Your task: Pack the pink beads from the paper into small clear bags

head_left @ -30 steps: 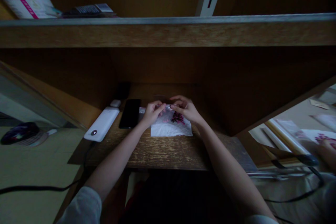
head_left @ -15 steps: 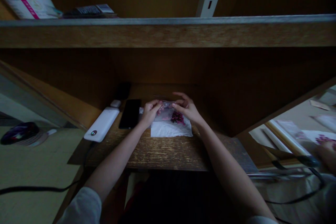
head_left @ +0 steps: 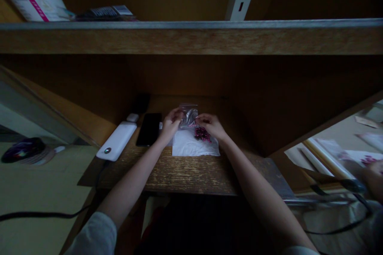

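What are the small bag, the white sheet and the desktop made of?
The small bag looks like thin clear plastic: glossy, crinkled, see-through. The white sheet seems matte paper or tissue; the look leaves that open. The desktop looks like worn wood, with visible grain and a scuffed finish.

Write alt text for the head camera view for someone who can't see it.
The left hand and right hand hold a small clear plastic bag over a white sheet beside a cluster of dark pink beads on a worn wooden desk. A white power bank and black smartphone lie to their left.
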`<state>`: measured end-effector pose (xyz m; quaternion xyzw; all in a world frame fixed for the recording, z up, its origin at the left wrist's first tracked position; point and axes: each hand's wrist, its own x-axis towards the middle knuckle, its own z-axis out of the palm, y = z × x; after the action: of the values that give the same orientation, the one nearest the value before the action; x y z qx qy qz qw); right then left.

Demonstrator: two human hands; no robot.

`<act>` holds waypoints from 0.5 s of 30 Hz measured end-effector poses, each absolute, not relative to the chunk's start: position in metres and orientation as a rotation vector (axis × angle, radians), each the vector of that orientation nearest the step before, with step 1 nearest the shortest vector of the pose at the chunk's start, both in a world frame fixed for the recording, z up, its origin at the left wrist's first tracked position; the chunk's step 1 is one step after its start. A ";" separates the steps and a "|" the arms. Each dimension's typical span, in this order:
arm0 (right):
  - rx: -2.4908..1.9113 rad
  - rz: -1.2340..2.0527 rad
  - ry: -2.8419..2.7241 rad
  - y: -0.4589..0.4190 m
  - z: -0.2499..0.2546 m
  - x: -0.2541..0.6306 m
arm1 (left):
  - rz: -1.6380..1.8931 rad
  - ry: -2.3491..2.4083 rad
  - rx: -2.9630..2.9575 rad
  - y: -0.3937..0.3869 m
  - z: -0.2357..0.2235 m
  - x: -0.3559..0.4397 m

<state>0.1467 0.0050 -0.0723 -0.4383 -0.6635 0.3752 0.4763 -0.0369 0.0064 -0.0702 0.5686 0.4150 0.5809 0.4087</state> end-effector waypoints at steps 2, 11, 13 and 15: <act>-1.142 0.837 -1.541 0.012 -0.079 0.153 | 1.488 1.076 1.523 0.008 -0.071 -0.039; -1.315 0.694 -1.535 0.031 -0.100 0.173 | 1.562 1.339 1.632 0.008 -0.060 -0.051; -1.358 0.661 -1.555 0.034 -0.103 0.175 | 1.573 1.352 1.633 0.009 -0.061 -0.052; -1.390 0.632 -1.567 0.037 -0.105 0.176 | 1.582 1.363 1.629 0.010 -0.062 -0.053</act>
<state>0.1764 0.0371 -0.1050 -0.5646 -0.6362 0.2565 0.4590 -0.0528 0.0101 -0.0621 0.5966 0.4992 0.5791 0.2440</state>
